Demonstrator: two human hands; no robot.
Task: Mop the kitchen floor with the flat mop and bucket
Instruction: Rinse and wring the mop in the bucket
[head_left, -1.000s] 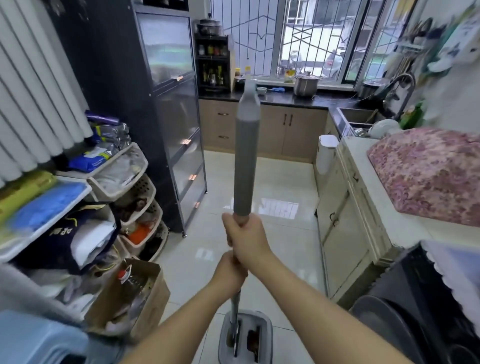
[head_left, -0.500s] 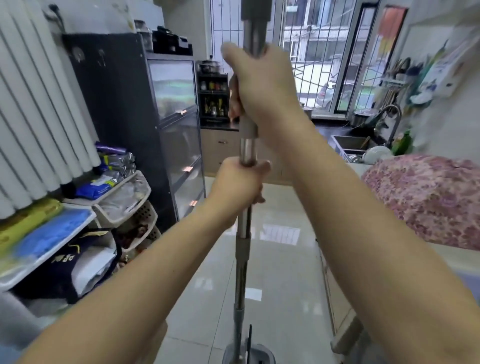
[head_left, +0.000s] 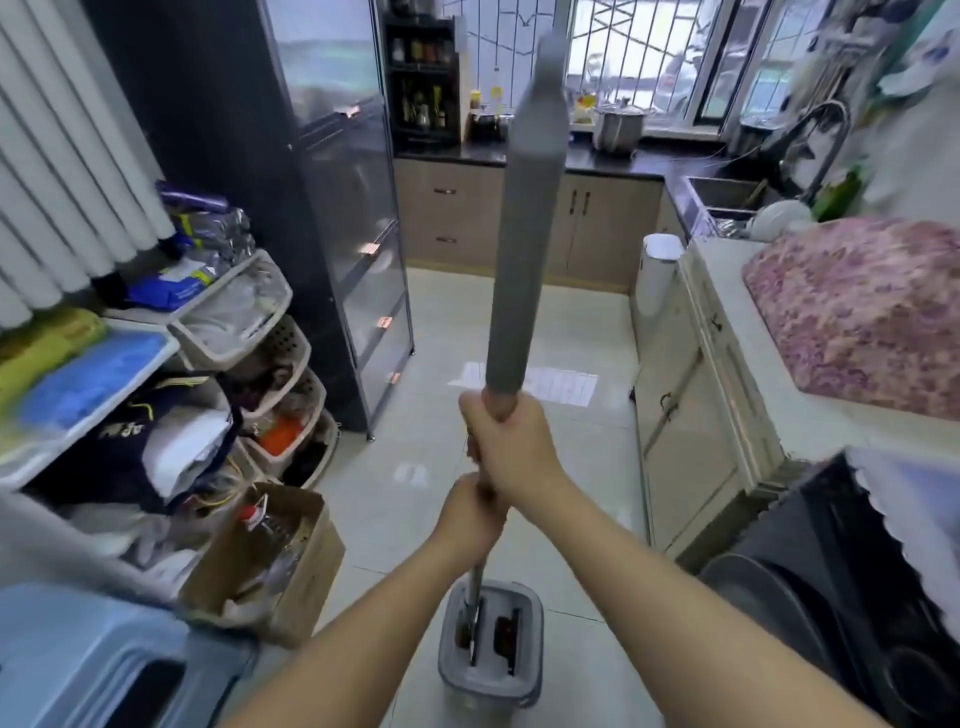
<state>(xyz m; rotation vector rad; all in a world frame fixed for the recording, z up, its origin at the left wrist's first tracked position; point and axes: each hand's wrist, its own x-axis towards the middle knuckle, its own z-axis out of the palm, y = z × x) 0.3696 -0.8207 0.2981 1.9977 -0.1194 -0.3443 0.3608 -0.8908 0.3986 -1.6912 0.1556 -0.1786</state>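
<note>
The flat mop's handle stands upright in front of me, its grey grip rising toward the window. My right hand grips the handle just below the grey grip. My left hand grips the metal pole right under it. The pole runs down into the left slot of the grey mop bucket, which stands on the tiled floor at my feet. The mop head is hidden inside the bucket.
A tiered basket rack and a cardboard box crowd the left side. A dark glass-door cabinet stands behind them. Cream cabinets line the right, with a white bin at the far end.
Both hands have come back down from head height, pushing the mop down into the bucket slot. The grey grip again rises above my hands.
</note>
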